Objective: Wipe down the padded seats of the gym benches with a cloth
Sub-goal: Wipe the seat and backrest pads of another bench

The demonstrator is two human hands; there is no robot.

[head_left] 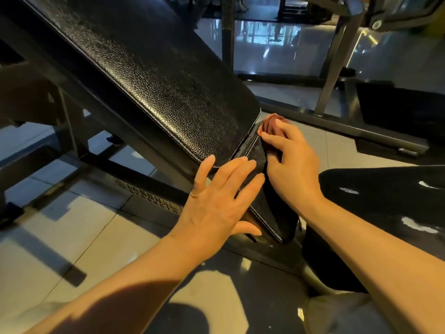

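Down at the seat pad: right hand [292,162] is pressing a reddish-brown cloth [273,125] onto the small black seat pad [255,150], right where it meets the big tilted back pad [154,75].
Right hand grip: fingers curled over the bunched cloth, holding it against the vinyl. Most of the cloth is hidden under the palm, only the far end pokes out.
Left hand: the left hand [216,201] lies flat and spread on the near-left edge of the seat pad, fingers straight, thumb hooked under the side. Holding nothing, just bracing.
Step in hand: looks like the person is working the top end of the seat, close to the gap between the two pads.
How to do it well: honestly, spread the cloth out flatter. Bunched like that it only covers a narrow strip per pass. Long overlapping strokes from the gap toward the near end would cover it, and the white stitched seam [265,219] along the edge deserves its own pass since grime probably sits there.
Watch out for: the left hand covers part of the pad, so that patch needs wiping once it lifts.
Nearby: grey tiled floor [91,227], dark bench frame [149,196] with some lettering too blurry to read properly.
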